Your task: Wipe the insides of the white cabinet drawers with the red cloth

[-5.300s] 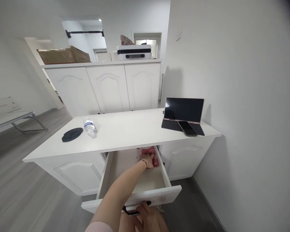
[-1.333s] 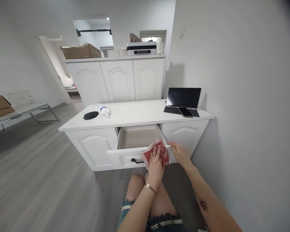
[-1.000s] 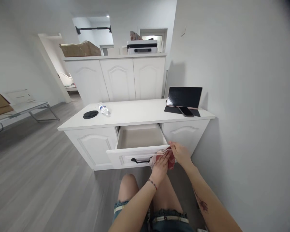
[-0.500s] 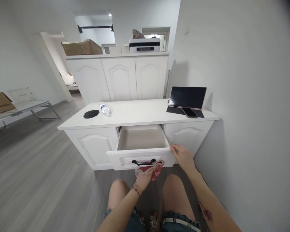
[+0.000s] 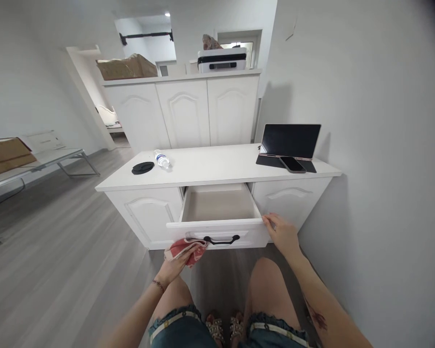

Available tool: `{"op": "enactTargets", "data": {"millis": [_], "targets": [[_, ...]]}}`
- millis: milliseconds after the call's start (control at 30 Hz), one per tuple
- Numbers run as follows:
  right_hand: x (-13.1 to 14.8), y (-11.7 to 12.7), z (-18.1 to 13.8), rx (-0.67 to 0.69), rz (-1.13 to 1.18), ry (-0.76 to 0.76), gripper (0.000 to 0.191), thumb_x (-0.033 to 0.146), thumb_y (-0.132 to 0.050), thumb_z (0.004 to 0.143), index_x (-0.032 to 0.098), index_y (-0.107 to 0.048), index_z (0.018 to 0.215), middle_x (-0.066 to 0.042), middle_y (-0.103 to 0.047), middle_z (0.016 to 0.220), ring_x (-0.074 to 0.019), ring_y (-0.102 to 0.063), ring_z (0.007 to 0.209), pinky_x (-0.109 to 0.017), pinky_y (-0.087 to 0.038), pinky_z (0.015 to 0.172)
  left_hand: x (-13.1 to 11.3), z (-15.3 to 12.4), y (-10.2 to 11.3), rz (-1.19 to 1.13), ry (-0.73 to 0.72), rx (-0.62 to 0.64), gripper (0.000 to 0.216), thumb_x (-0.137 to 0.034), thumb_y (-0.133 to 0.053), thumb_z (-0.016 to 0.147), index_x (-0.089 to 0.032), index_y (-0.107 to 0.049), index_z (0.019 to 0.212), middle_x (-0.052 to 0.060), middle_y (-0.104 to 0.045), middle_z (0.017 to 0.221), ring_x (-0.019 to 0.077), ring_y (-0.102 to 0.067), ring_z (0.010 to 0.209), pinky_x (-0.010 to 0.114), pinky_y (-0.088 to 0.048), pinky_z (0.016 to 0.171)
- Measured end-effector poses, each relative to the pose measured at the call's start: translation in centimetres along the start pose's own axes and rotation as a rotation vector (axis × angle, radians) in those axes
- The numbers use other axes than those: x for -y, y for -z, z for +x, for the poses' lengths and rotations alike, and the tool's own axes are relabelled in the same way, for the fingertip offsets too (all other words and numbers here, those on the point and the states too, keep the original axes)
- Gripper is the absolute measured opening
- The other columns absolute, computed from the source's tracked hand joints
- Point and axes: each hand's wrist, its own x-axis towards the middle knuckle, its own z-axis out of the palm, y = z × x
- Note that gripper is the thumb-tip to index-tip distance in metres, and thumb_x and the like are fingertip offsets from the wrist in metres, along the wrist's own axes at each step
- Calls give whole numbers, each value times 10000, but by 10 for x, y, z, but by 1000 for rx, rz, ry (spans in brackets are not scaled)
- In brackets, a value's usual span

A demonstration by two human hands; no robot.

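Note:
A white drawer (image 5: 239, 237) stands pulled out from the middle of a white cabinet, and its bare inside shows. My left hand (image 5: 176, 265) is closed on a red and white cloth (image 5: 184, 250), which lies against the left part of the drawer front. To the right of the cloth is the drawer's black handle (image 5: 222, 240). At the front's upper right corner, my right hand (image 5: 282, 234) grips the edge of the drawer between thumb and fingers.
On the white cabinet top (image 5: 210, 166) are a black round object (image 5: 142, 167), a plastic bottle (image 5: 162, 159), a dark-screened tablet (image 5: 290, 141) and a phone (image 5: 293, 165). A wall rises at the right. My knees are below the drawer.
My left hand has moved the cloth left along the drawer front, from below the handle to its left side. My right hand stays at the drawer's right corner. The view has shifted slightly.

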Motion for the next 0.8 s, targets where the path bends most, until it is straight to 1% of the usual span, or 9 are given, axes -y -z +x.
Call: {"op": "enactTargets", "data": {"millis": [67, 100, 167, 267, 333, 433, 567, 700, 800], "targets": [[0, -1, 0, -8, 3, 2, 474, 469, -324, 935, 195, -710, 939, -129, -719, 1038, -267, -652, 1020, -388, -514, 825, 10, -2, 6, 67, -40, 54, 695, 58, -279, 773, -276, -493, 1344, -20, -584, 1337, 94, -480, 1263, 241, -393, 1057], [-1, -1, 0, -10, 2, 1, 480, 474, -322, 935, 191, -710, 942, -132, -717, 1043, -269, -651, 1024, -389, -514, 826, 13, -1, 10, 86, -24, 55, 653, 35, -283, 799, -259, -499, 1341, -1, -578, 1344, 114, -469, 1277, 269, -382, 1071], [-2, -3, -1, -13, -3, -4, 482, 476, -321, 937, 190, -710, 949, -136, -712, 1060, -272, -650, 1029, -392, -516, 822, 13, 6, 18, 143, 42, 25, 516, -53, -369, 835, -207, -549, 1294, 55, -584, 1334, 192, -454, 1299, 359, -366, 1088], [-3, -4, -1, -21, -11, 0, 467, 466, -324, 939, 201, -710, 951, -126, -717, 1050, -269, -648, 1035, -396, -517, 824, -3, 23, 34, 159, 112, -20, 395, -175, -514, 823, -141, -608, 1205, 135, -522, 1384, 312, -341, 1366, 495, -325, 1094], [-3, -5, -1, -23, -12, 6, 466, 462, -322, 941, 203, -709, 951, -122, -718, 1045, -268, -646, 1041, -399, -517, 830, -20, 37, 43, 136, 147, -62, 349, -199, -527, 835, -128, -622, 1163, 155, -449, 1440, 338, -241, 1404, 537, -311, 1090], [-3, -4, -1, -21, -19, 8, 479, 470, -316, 942, 195, -708, 956, -134, -706, 1079, -271, -652, 1024, -400, -521, 821, -44, 55, 49, 71, 141, -87, 307, -185, -503, 857, -126, -624, 1133, 152, -386, 1482, 316, -162, 1428, 516, -311, 1101], [-3, -4, -1, -30, -14, 12, 488, 477, -312, 942, 195, -711, 949, -137, -707, 1076, -269, -659, 999, -395, -521, 815, -66, 72, 47, 0, 93, -65, 336, -123, -512, 823, -145, -615, 1143, 115, -367, 1500, 265, -161, 1435, 450, -319, 1122], [-3, -4, -1, -23, -9, 9, 491, 479, -311, 941, 192, -709, 951, -136, -708, 1071, -264, -657, 1005, -384, -515, 821, -84, 85, 45, -29, 118, -46, 470, -73, -507, 794, -155, -548, 1255, 89, -356, 1510, 256, -178, 1432, 449, -324, 1124], [-3, -5, -2, -19, -9, 1, 489, 477, -314, 941, 186, -707, 957, -138, -706, 1074, -268, -654, 1014, -385, -516, 817, -96, 94, 46, -69, 110, -27, 553, -56, -497, 778, -138, -487, 1326, 79, -331, 1523, 248, -149, 1439, 440, -306, 1139]]}}
